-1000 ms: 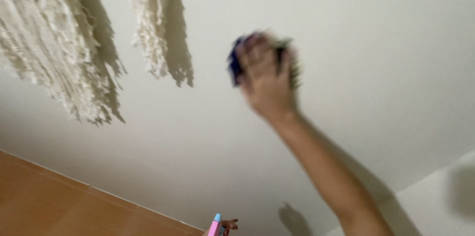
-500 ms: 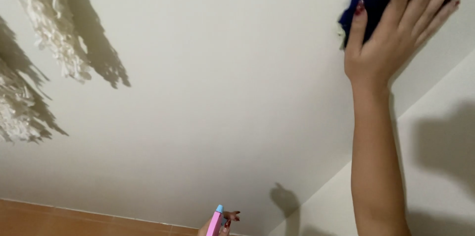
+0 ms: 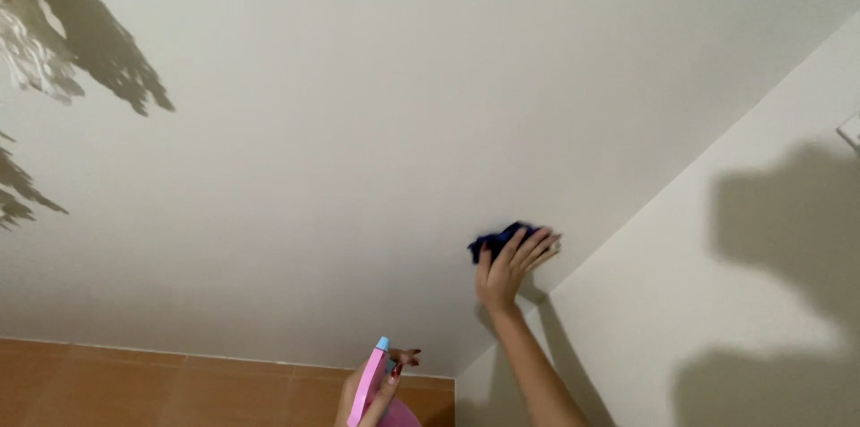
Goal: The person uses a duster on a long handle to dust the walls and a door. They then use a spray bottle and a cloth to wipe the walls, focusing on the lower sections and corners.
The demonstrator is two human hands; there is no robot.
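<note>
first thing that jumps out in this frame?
The right hand, pressed flat on a dark blue cloth against the pale wall, close to the corner. Next, the pink spray bottle with a light blue tip in the left hand at the bottom edge. Jagged fringe shadows sit upper left.

One package is seen: a pink spray bottle (image 3: 369,388) with a light blue tip, at the bottom edge of the view, slightly left of the middle. It is held tilted in the left hand (image 3: 376,387), whose fingers are wrapped around its slim neck; its lower body is cut off by the frame edge. It is set against the orange-brown tiled wall (image 3: 179,387). No label can be made out on it. No signs or screens are seen.
</note>
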